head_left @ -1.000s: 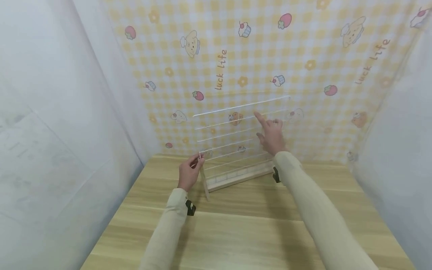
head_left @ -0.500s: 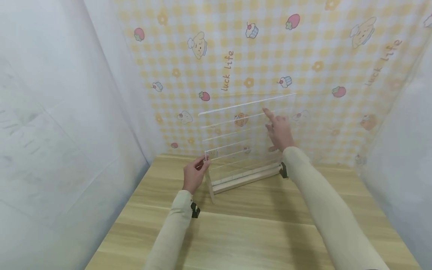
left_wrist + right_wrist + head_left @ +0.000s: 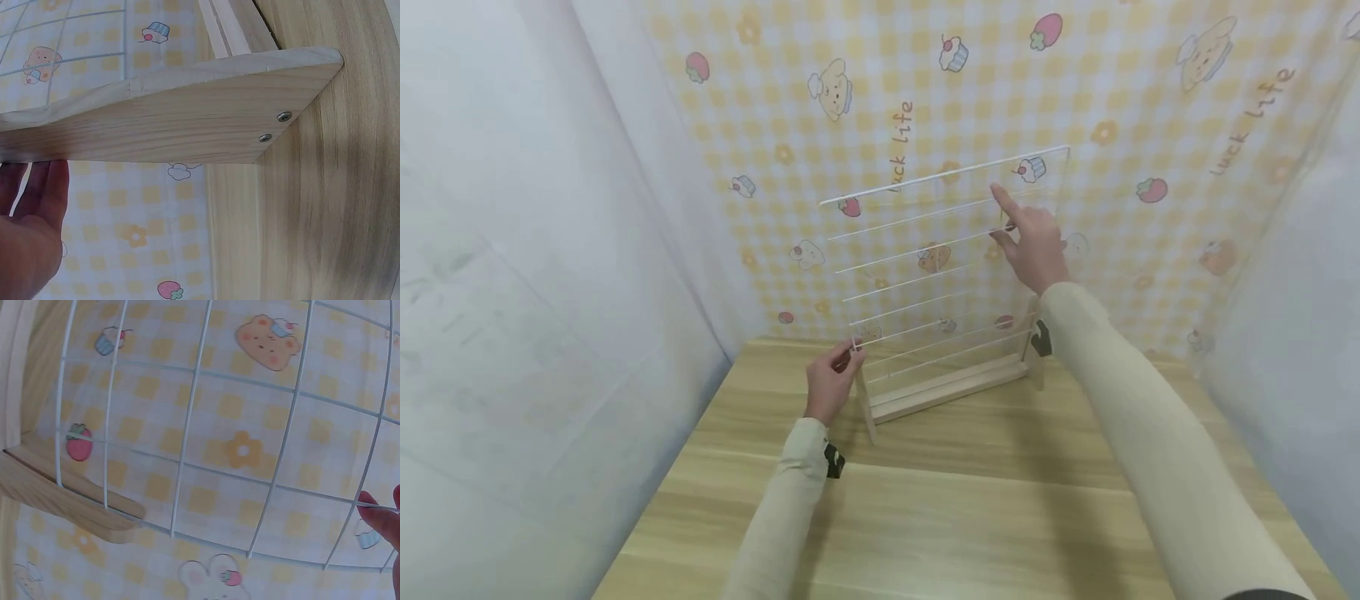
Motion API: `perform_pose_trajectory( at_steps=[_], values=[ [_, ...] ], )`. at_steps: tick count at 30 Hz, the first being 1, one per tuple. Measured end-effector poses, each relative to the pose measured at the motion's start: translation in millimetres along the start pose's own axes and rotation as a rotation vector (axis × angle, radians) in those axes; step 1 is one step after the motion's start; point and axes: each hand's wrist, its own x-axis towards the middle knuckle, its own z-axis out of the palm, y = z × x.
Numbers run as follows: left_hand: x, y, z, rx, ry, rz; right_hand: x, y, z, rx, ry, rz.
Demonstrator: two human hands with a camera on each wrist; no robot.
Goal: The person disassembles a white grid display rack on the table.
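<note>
A white wire grid panel (image 3: 947, 237) stands upright in a light wooden stand (image 3: 951, 390), reaching well above its side legs. My left hand (image 3: 829, 383) grips the upper end of the stand's left leg; in the left wrist view fingers (image 3: 53, 190) lie along the edge of that wooden side board (image 3: 175, 119). Higher up on the right, my right hand (image 3: 1037, 250) pinches the grid wires, index finger raised. The right wrist view shows the thumb (image 3: 377, 515) on a wire crossing; most of that hand is out of frame there.
The stand rests on a wood-grain table (image 3: 940, 517). Close behind the grid hangs a yellow checked cloth (image 3: 1120, 275) with cartoon prints. Pale walls (image 3: 550, 292) enclose the left and right sides. Two screws (image 3: 284, 117) show on the side board.
The wire grid has risen relative to the stand, with my right hand moving up along with it. My left hand stays on the stand's left leg. The head view has shifted slightly.
</note>
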Motion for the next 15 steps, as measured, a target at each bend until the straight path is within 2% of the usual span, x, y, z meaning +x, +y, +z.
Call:
perform_pose_trajectory(
  at_steps=[5, 15],
  values=[
    [-1.2, 1.6, 0.9, -0.001, 0.017, 0.006, 16.0, -10.2, -11.5, 0.025, 0.062, -0.076],
    [-1.4, 1.4, 0.7, -0.011, 0.021, 0.042, 31.5, -18.0, -27.8, 0.026, 0.116, -0.105]
  ],
)
